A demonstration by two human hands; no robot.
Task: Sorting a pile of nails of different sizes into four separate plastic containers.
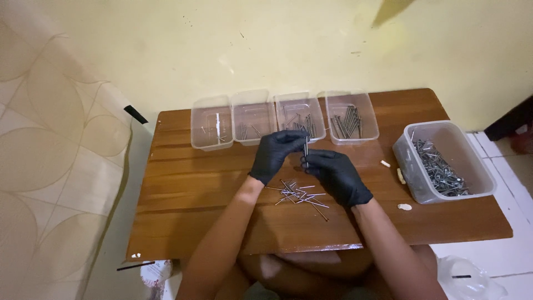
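Both hands wear black gloves over a small wooden table (pixel 189 189). My left hand (pixel 276 154) and my right hand (pixel 336 175) meet at their fingertips and together pinch an upright metal nail (pixel 306 149). A loose pile of nails (pixel 298 194) lies on the tabletop just below and between the wrists. Several clear plastic tubs stand in a row along the far edge: the far-left tub (pixel 211 129) holds few nails, the second tub (pixel 253 116) a few more, the third tub (pixel 300 115) and the fourth tub (pixel 351 116) hold more.
A larger clear tub (pixel 444 162) full of nails sits at the table's right end. Small pale scraps (pixel 401 176) lie beside it. A yellow wall rises behind the table; a patterned cloth hangs at left. White floor tiles and a plastic bag (pixel 469 278) are at lower right.
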